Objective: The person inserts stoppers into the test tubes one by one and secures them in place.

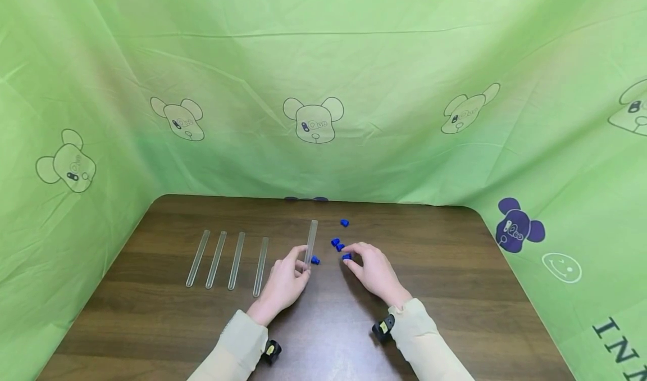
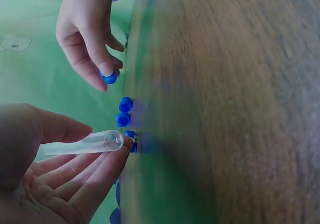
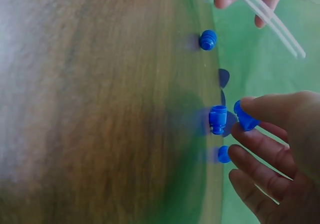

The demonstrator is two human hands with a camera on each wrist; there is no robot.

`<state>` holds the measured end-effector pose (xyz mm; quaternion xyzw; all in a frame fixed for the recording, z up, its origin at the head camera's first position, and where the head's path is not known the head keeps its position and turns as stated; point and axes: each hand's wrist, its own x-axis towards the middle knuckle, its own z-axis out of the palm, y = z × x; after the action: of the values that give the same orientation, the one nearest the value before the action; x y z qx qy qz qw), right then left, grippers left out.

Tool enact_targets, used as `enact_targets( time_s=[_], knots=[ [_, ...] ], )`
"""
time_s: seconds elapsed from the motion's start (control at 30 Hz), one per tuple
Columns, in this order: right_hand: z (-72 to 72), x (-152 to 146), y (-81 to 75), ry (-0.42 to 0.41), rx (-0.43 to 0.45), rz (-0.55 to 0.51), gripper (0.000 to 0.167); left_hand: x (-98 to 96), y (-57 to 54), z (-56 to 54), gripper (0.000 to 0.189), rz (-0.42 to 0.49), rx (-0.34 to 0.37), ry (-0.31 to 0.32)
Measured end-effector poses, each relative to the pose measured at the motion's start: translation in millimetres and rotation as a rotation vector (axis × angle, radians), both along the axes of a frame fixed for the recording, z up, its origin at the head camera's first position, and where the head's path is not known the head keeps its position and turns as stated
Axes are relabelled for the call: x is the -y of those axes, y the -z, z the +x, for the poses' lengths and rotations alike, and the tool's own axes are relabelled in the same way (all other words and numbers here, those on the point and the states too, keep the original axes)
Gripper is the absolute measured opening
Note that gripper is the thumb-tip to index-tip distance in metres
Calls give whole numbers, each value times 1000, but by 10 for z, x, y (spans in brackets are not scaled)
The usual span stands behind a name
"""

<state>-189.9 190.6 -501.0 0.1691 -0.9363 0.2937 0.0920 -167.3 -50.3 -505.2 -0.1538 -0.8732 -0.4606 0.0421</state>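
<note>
In the head view my left hand (image 1: 284, 282) holds a clear test tube (image 1: 312, 237) near its lower end, tilted up over the table. The left wrist view shows the tube (image 2: 85, 144) between thumb and fingers, its rounded end facing the camera. My right hand (image 1: 373, 270) pinches a blue tube cap (image 3: 245, 116) between thumb and index finger; the other fingers are spread. Just beyond that hand lie two blue caps (image 1: 336, 242) side by side. A single cap (image 1: 315, 260) sits right beside the held tube, and another cap (image 1: 345, 222) lies farther back.
Several clear test tubes (image 1: 235, 261) lie in a row on the left of the brown wooden table (image 1: 151, 313). A green printed cloth (image 1: 313, 60) hangs behind the table and along both sides. Each wrist carries a small black camera (image 1: 383, 328).
</note>
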Motion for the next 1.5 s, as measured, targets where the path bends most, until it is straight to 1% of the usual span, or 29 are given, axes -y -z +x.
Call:
enact_targets(
  time_s=[0.17,0.3,0.4,0.57,0.77,0.87,1.07,1.27,1.5],
  knots=[
    [-40,-11,-30,26,-4,-64,17,-14,-6,15,52,14,26,15],
    [-59,-26,-83,37,7,-123,13,-23,-1,18,52,22,23,24],
    [-70,-39,-115,36,-1,-152,11,-31,-1,20,52,30,23,32],
    [-89,-54,-134,22,-37,-164,12,-45,0,44,52,48,63,44],
    [-112,-63,-169,10,-64,-191,18,-71,15,53,51,88,99,66],
    [-134,-60,-180,4,-80,-197,20,-84,19,66,51,101,108,75],
    [-150,-47,-197,16,-77,-233,22,-104,28,94,51,116,130,97],
    [-150,-35,-253,21,-103,-273,18,-121,35,118,50,128,143,120],
    [-155,-16,-323,21,-115,-277,19,-136,34,139,51,119,152,145]
  ],
)
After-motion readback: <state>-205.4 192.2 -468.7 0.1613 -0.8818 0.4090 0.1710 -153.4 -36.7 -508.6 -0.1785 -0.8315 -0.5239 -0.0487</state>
